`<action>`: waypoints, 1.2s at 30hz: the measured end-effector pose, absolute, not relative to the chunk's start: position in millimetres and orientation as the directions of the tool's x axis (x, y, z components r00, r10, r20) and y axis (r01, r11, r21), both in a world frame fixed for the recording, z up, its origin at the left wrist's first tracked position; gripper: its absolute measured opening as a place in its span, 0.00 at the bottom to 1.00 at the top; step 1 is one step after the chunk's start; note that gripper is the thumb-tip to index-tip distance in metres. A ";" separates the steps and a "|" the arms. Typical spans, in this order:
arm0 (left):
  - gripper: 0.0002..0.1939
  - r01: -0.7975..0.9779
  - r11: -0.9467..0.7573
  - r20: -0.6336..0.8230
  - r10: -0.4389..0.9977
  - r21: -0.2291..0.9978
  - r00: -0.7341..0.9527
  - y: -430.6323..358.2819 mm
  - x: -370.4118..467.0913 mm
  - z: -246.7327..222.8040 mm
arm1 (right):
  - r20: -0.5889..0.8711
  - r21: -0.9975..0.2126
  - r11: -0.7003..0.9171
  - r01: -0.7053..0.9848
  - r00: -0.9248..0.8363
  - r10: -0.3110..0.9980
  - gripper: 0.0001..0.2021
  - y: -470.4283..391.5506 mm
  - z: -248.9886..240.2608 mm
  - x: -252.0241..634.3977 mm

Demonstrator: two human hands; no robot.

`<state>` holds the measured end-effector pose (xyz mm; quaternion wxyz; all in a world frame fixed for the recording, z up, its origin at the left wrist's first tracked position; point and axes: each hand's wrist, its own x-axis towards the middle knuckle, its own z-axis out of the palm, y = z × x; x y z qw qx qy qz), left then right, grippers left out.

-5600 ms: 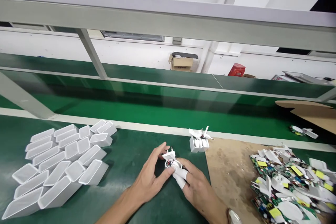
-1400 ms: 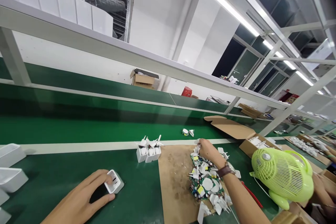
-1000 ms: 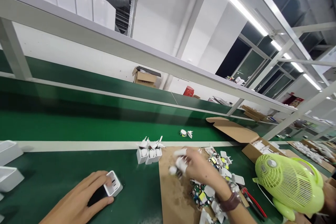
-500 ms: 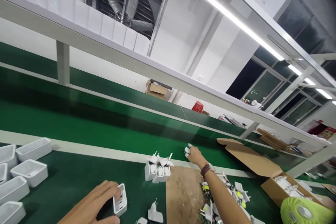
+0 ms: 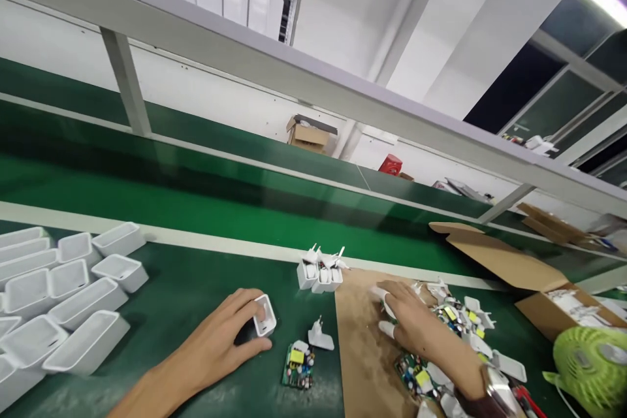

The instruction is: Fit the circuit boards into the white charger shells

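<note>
A green rectangular circuit board carrying yellow tape (image 5: 297,371) lies to the right of the left hand (image 5: 229,332), nearer it than the right hand (image 5: 412,321), longer side seemingly running away from the person. Just beyond sits a white plastic two-pin plug cover (image 5: 321,338). The left is clamped on a white box-shaped plastic casing (image 5: 267,319); the right curls over a flat brown cardboard sheet (image 5: 361,359), its hold unclear

Held casing (image 5: 266,317): plain white. Loose casings (image 5: 88,304): same white, shading greyish. Circuit board (image 5: 298,367): green, bright yellow patch. Tabletop (image 5: 181,281): deep green; belt (image 5: 235,212) way brighter green. Cardboard sheet (image 5: 360,359): tan, blotchy darker stains. Fan (image 5: 588,369): lime, pretty loud tbh. Container (image 5: 390,164): solid red. Finger covers (image 5: 386,328): white.
</note>
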<state>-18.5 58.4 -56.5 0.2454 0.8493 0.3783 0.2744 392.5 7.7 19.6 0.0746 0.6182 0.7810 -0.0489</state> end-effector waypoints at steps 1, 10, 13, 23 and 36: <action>0.07 0.504 -0.593 0.283 0.777 0.628 0.563 57.8 -17.2 -56.7 | -0.156 -0.041 0.289 0.956 -0.292 0.944 0.32 -2.9 18.1 377.2; 0.36 0.544 -0.505 0.244 0.842 0.670 0.481 48.8 -18.1 -60.3 | -0.086 -0.402 0.582 0.707 -0.662 0.744 0.28 4.8 -1.7 259.7; 0.39 0.550 -0.490 0.245 0.854 0.676 0.459 49.8 -22.3 -62.3 | -0.022 -0.436 0.521 0.734 -0.588 0.809 0.31 11.6 -9.3 256.8; 0.47 0.544 -0.444 0.163 0.858 0.712 0.488 52.5 -27.0 -58.7 | 0.090 -0.516 0.493 0.700 -0.528 0.844 0.39 -8.9 -53.5 262.1; 0.57 0.608 -0.272 0.040 0.930 0.746 0.367 53.2 -13.9 -54.8 | 0.385 -0.584 0.486 0.651 -0.305 0.871 0.28 -2.1 -53.5 260.6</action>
